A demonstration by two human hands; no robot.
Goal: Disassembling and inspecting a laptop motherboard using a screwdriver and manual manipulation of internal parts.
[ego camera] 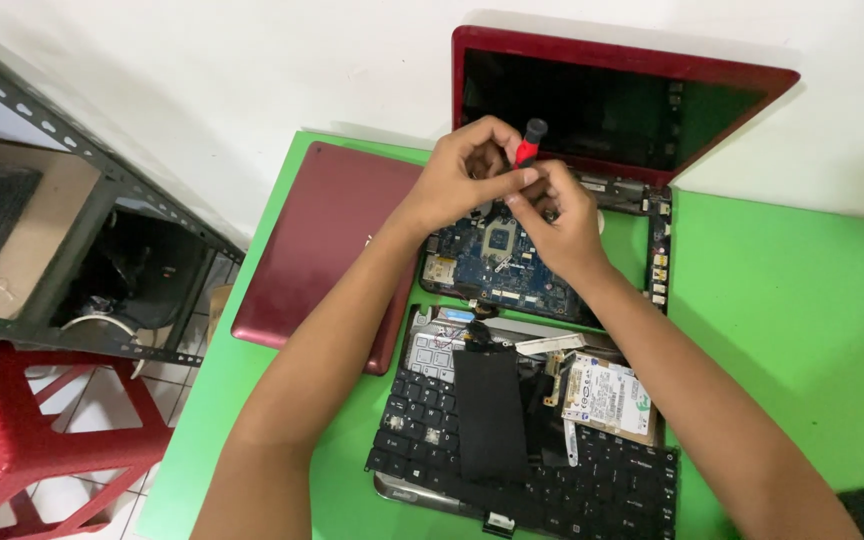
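keyboard (512, 450) lies nearest; both hands, left (467, 175) and right (557, 225), pinch a red screwdriver (527, 145) over the motherboard (502, 260).

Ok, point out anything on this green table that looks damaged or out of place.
The red laptop is stripped open, its blue circuit board bare. The detached keyboard lies askew with a hard drive loose on top. The red cover panel overhangs the table edge.
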